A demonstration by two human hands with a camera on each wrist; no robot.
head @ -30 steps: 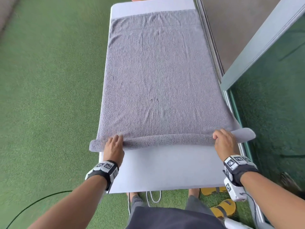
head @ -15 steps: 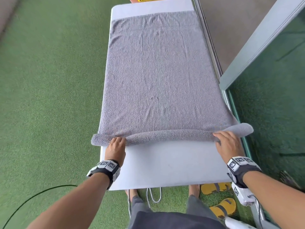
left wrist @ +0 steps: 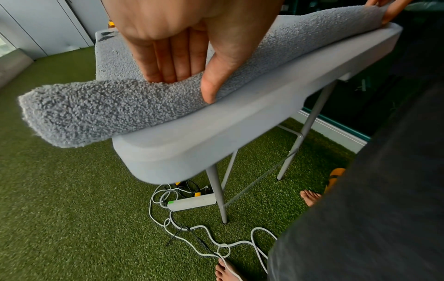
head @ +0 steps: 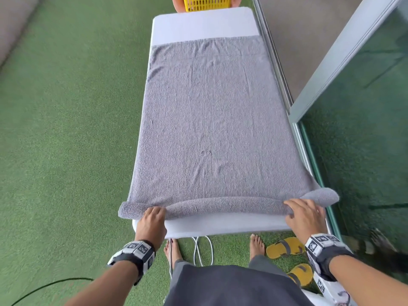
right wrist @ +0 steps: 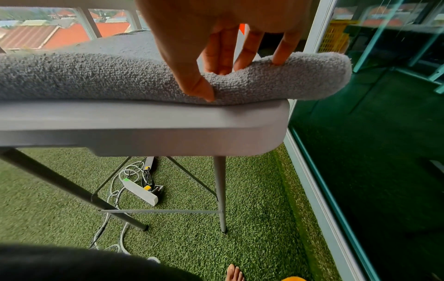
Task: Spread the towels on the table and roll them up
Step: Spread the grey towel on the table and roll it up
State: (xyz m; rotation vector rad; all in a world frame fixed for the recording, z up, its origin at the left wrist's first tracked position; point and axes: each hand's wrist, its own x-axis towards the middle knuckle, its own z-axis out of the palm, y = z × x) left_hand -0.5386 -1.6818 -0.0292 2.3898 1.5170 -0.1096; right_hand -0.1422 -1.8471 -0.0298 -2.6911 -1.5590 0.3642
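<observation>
Grey terry towel (head: 212, 120) lies spread along your white plastic folding table (head: 205, 23), its near edge turned into a thin roll at 6 o'clock. Your left hand (head: 152, 221) and right hand (head: 305, 214) each pinch that roll, fingers on top, thumb at its front. Both roll ends overhang the table corners; uneven pushing would likely cone the roll or drag the towel off at 3 o'clock. Green artificial turf (head: 66, 129) surrounds the table, a glass partition (head: 364, 129) stands at 3 o'clock, a yellow slotted basket (head: 206, 3) at 12 o'clock
</observation>
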